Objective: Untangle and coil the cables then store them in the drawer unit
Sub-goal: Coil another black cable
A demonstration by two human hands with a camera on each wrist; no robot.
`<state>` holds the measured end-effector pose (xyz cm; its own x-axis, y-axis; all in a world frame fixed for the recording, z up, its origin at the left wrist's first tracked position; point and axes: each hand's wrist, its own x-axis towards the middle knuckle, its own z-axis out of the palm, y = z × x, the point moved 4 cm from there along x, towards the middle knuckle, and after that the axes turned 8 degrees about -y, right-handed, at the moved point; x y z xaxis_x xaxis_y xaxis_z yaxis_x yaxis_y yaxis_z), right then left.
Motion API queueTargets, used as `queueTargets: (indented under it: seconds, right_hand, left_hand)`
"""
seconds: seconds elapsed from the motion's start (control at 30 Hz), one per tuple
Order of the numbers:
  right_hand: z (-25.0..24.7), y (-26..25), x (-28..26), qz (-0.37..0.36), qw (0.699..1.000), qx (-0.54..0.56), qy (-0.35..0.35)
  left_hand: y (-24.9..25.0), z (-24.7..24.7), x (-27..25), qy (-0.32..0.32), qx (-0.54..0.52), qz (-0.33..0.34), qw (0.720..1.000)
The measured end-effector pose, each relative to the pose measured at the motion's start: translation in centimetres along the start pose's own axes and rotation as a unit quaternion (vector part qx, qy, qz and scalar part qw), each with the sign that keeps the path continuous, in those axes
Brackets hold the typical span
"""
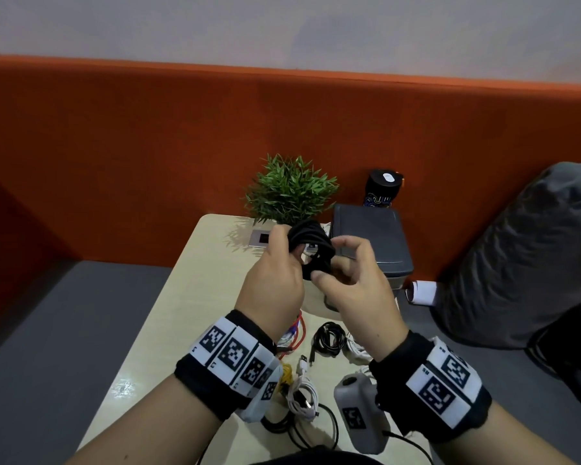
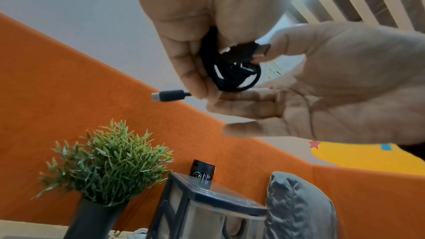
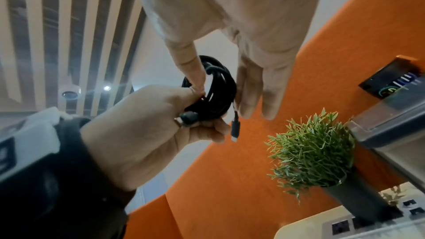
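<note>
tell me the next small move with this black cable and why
Probably tuck the loose plug into the black coil. The left hand grips the wound loops, the right hand pinches them, and one plug end hangs free, so the coil could unwind before reaching the drawer unit.

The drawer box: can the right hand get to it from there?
Probably yes. The right hand is just in front of the drawer box, nothing between, but it is touching the black cable coil.
</note>
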<state>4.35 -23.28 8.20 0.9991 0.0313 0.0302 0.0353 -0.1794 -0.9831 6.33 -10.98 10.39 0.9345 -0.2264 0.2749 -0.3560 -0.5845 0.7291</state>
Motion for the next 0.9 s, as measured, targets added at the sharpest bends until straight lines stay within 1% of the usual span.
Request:
queueTargets:
  seconds: [0.13,0.17,0.27,0.33,0.37,0.43,0.47,0.57,0.67,0.73,0.8,0.9]
  right_hand:
    - [-0.3,-0.3,0.3,0.011,0.999,-0.032,0.009]
    - [-0.4,-0.3,0.3,0.016,1.0,-0.009,0.006]
    - [-0.3,-0.1,0.1,0.023,0.992,0.126,0.0]
    - [-0.3,-0.1,0.4,0.021,0.985,0.171,-0.001]
    - [-0.4,-0.2,0.7,0.027,0.984,0.175,-0.008]
    - [-0.2,-0.4,1.0,0.036,0.988,0.148,-0.038]
    - [-0.1,-0.5,1.0,0.035,0.99,0.125,-0.049]
    - [0.2,-0.8,0.5,0.009,0.994,0.099,-0.045]
    - [0.1,-0.6,0.5,-0.033,0.997,0.07,-0.023]
    - [-0.2,-0.6,0.5,-0.054,0.997,0.046,-0.027]
    - [-0.6,-0.4,0.4,-0.063,0.995,0.049,-0.057]
    - [-0.7,-0.3,0.0,-0.07,0.985,0.086,-0.133]
  left_hand:
    - [0.3,0.7,-0.4,-0.029,-0.012,0.012,0.999]
    - [0.3,0.8,-0.4,-0.032,-0.016,0.017,0.999]
    - [0.2,1.0,-0.4,-0.031,-0.001,0.027,0.999]
    - [-0.2,1.2,-0.3,-0.003,0.03,0.031,0.999]
    - [-0.5,1.4,-0.3,0.011,0.059,0.037,0.998]
    - [-0.7,1.5,-0.2,0.024,0.105,0.043,0.993]
    - [-0.9,1.4,-0.1,0.02,0.103,0.037,0.994]
    - [-0.9,0.7,0.0,0.001,0.048,0.009,0.999]
    - [-1.3,0.2,0.2,-0.027,0.0,0.009,1.0]
    - [-1.4,0.1,0.2,-0.054,-0.042,0.003,0.998]
    - [-1.3,0.0,0.0,-0.079,-0.083,-0.001,0.993]
    - [-1.0,0.0,-0.2,-0.112,-0.133,0.004,0.985]
